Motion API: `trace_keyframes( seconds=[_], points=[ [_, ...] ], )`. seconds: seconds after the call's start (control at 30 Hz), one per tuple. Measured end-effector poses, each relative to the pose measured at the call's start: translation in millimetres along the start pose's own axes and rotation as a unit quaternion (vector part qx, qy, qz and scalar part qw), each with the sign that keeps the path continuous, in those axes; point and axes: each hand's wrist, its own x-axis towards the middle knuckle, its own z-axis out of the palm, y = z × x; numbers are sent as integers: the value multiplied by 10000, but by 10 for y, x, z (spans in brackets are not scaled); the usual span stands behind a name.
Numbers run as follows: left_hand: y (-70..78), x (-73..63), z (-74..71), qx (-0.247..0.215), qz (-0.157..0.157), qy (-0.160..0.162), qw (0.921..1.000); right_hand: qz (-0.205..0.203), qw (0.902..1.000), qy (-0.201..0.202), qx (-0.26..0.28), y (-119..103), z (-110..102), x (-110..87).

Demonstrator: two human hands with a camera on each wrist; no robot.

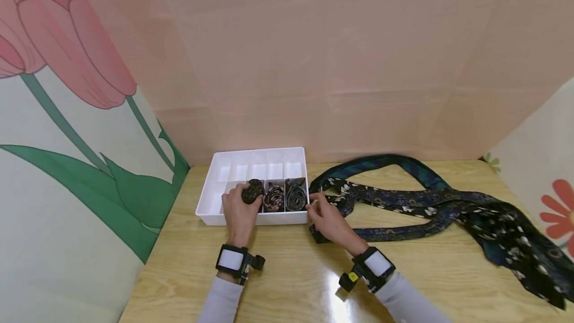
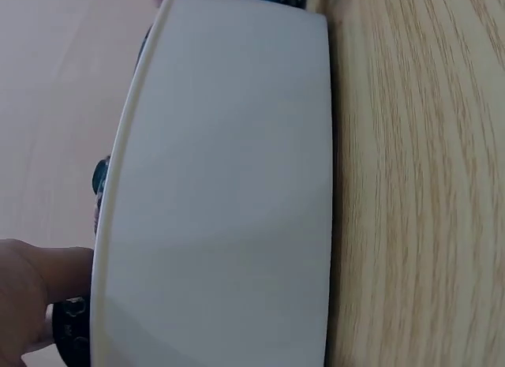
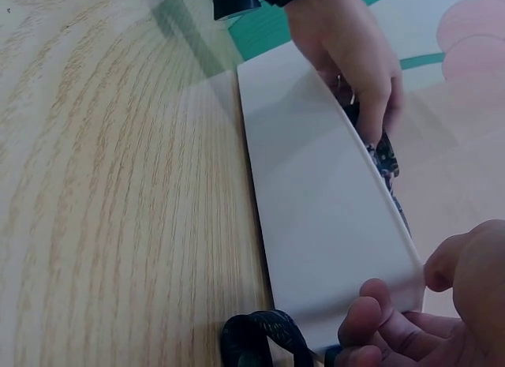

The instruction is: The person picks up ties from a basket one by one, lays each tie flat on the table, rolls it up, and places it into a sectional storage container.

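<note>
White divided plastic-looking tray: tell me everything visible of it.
The white, rectangular, plastic-looking tray has smooth walls, thin dividers and five compartments along the back. It sits flat on the pale wood-grain table. Two rolled dark patterned fabric strips sit in the front row's rightmost compartments; the left hand holds another dark roll left of them. The right hand touches the tray's right end.

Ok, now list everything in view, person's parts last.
table: 1, light wood, centre bottom
box: 1, white, on table
rolled ties: 3, dark, box's front row
loose ties: count unclear, dark patterned, right of box
back wall: 1, pinkish-brown, behind table
side walls: 2, pale with flowers, left and right
wrist devices: 2, black and white, on wrists
sleeves: 2, pale, forearms
left hand: 1, bare, gripping leftmost rolled tie
right hand: 1, bare, touching box's right end
</note>
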Motion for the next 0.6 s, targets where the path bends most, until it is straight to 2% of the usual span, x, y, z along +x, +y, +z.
trace_keyframes(
  seconds=[0.2,0.47,0.6],
  points=[
    [-15,-18,-53,227,402,-183,9988,37,10000,24,60,15,14,0],
    [-68,-41,-83,340,429,-448,9975,52,9999,19,86,18,26,-5],
    [-75,-29,-69,724,640,-559,9937,38,9999,25,94,11,27,2]
  ],
)
